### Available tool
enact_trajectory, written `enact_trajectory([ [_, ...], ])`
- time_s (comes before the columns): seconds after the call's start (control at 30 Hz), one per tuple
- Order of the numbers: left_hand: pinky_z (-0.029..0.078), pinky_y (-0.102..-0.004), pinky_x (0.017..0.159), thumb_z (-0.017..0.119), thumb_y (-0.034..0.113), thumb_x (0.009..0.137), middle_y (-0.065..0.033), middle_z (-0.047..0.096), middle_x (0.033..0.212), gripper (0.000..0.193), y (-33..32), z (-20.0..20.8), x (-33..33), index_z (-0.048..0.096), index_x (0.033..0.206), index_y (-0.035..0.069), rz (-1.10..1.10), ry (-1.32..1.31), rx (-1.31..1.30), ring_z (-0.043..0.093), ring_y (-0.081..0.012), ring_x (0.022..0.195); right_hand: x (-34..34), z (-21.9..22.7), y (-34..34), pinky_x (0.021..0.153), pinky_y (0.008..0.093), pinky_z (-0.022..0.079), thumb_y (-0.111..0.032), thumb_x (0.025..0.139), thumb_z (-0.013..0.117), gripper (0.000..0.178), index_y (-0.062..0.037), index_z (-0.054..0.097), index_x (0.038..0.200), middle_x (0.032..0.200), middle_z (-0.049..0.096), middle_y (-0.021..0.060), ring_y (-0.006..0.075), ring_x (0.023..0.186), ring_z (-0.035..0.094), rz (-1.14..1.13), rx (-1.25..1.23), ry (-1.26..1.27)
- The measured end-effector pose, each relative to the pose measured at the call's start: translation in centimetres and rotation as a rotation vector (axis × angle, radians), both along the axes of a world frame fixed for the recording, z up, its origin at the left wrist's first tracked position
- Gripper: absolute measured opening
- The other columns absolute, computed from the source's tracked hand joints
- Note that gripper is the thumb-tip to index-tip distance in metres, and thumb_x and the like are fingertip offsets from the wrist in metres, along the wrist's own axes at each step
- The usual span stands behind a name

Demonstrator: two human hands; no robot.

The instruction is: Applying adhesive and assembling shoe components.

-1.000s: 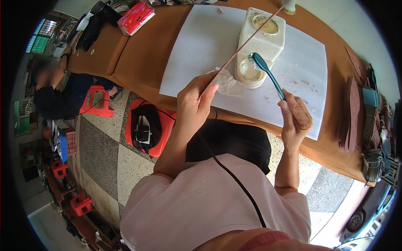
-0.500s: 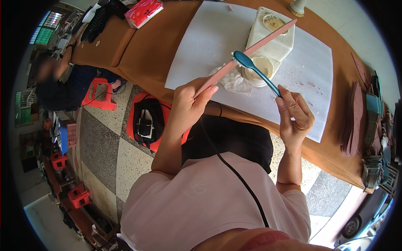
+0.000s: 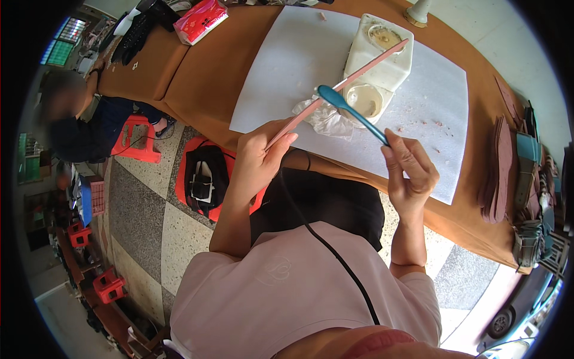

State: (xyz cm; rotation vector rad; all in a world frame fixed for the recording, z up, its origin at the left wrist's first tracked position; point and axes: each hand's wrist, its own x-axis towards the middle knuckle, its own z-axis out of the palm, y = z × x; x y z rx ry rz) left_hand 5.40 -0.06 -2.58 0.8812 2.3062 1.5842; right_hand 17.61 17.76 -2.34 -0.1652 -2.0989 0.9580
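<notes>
My left hand point(image 3: 258, 154) pinches the near end of a long, flat pink strip point(image 3: 365, 70), seen almost edge-on and slanting up to the right. In my right hand point(image 3: 412, 172) is the handle of a teal toothbrush point(image 3: 360, 115). Its head lies against the strip's edge near the middle, where a little white stuff shows; the bristles are hidden. Beneath them stands a white container point(image 3: 396, 70) with two round openings, one holding something yellowish, the other something pale. Crumpled white tissue or film point(image 3: 332, 122) lies beside it.
A white sheet point(image 3: 269, 78) with brown crumbs covers part of the brown table point(image 3: 221, 66). Stacked brown strips point(image 3: 495, 173) lie at the right edge, a red tissue pack point(image 3: 201, 19) at the far left. Another person point(image 3: 78, 125) sits at the left; a black bag point(image 3: 206, 176) rests on a red stool.
Strip and toothbrush have shifted slightly left and down in view, along with the whole scene. The strip looks thinner, tilted more edge-on. Both hands keep their holds.
</notes>
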Motion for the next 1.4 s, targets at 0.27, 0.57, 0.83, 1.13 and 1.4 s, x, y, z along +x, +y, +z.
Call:
enact_trajectory([
  [0.27,0.038,-0.0209,0.05,0.052,0.006,0.077,-0.006,0.053,0.064,0.018,-1.0,0.4,-0.1,0.056,0.093,-0.003,-0.027,0.014,-0.044,0.044,-0.0091,0.053,-0.2,0.2,1.6,0.048,0.0195,0.041,0.007,0.068,0.06,0.025,0.0,0.061,0.092,0.069,0.057,0.0092,0.0108,0.055,0.053,-0.11,0.011,-0.019],
  [0.57,0.041,-0.0215,0.058,0.05,0.002,0.077,-0.0103,0.058,0.078,0.018,-1.3,0.5,0.2,0.056,0.093,-0.003,-0.045,0.091,-0.025,0.052,-0.0126,0.062,0.1,0.3,1.3,0.048,0.021,0.043,0.007,0.065,0.061,0.026,0.0013,0.06,0.09,0.07,0.058,0.0105,0.0146,0.055,0.056,-0.06,0.067,0.026],
  [0.83,0.043,-0.0226,0.061,0.052,0.002,0.077,-0.0123,0.059,0.083,0.019,-2.0,0.4,-0.1,0.055,0.094,-0.003,-0.045,0.16,-0.051,0.055,-0.0157,0.067,0.3,0.2,2.5,0.048,0.0203,0.042,0.007,0.067,0.061,0.025,0.0007,0.061,0.091,0.07,0.058,0.0095,0.0118,0.055,0.054,-0.185,0.078,0.023],
  [1.13,0.044,-0.0238,0.063,0.052,0.001,0.076,-0.0136,0.059,0.087,0.019,-3.3,-0.4,0.0,0.056,0.093,-0.004,-0.002,0.187,-0.053,0.058,-0.0182,0.073,0.0,0.2,3.6,0.048,0.0187,0.038,0.007,0.069,0.06,0.024,0.0014,0.06,0.092,0.068,0.057,0.0088,0.0094,0.053,0.049,-0.298,0.127,0.067],
  [1.4,0.044,-0.0246,0.065,0.052,0.0,0.075,-0.0139,0.059,0.088,0.019,-4.1,-0.8,-0.2,0.056,0.093,-0.004,0.0,0.163,-0.044,0.058,-0.0191,0.075,0.5,-0.1,1.3,0.044,0.0225,0.042,0.007,0.063,0.063,0.027,0.0014,0.06,0.09,0.068,0.056,0.0099,0.0158,0.051,0.054,-0.1,0.225,0.062],
])
